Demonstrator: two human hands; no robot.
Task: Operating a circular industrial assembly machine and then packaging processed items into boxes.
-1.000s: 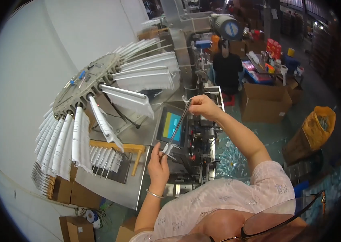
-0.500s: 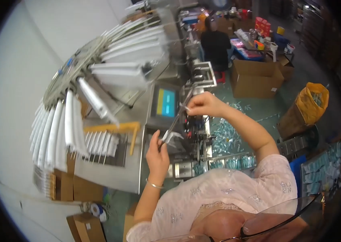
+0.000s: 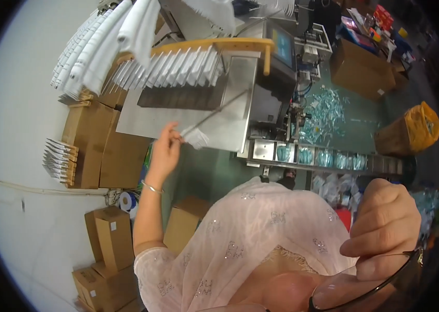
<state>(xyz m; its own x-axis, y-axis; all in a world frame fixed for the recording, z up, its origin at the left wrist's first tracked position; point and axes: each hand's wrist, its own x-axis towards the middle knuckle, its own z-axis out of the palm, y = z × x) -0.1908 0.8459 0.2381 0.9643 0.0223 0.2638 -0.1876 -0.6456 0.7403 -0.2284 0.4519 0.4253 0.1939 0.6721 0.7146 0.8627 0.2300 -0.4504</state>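
Observation:
My left hand (image 3: 165,151) is raised beside the metal worktop, its fingers closed round one end of a thin metal rod (image 3: 219,109). The rod slants up and away to the right, above the worktop. A small frayed white piece of cloth (image 3: 197,139) hangs on it close to my fingertips. My right hand (image 3: 388,226) is up at the lower right, near the rim of a pair of glasses (image 3: 365,283). Its fingers are curled into a fist, and whatever they may hold is hidden.
A yellow wooden rack (image 3: 204,43) carries several rods with white cloth over the metal worktop (image 3: 178,118). White rolls (image 3: 100,47) hang at the upper left. A conveyor (image 3: 344,160) carries teal packets. Cardboard boxes (image 3: 87,151) stand left; a yellow-lined bin (image 3: 422,130) stands right.
My right hand has left the rod and come back toward me, closing into a fist. My left hand keeps the rod and has moved left. The view has shifted, showing more of the rack.

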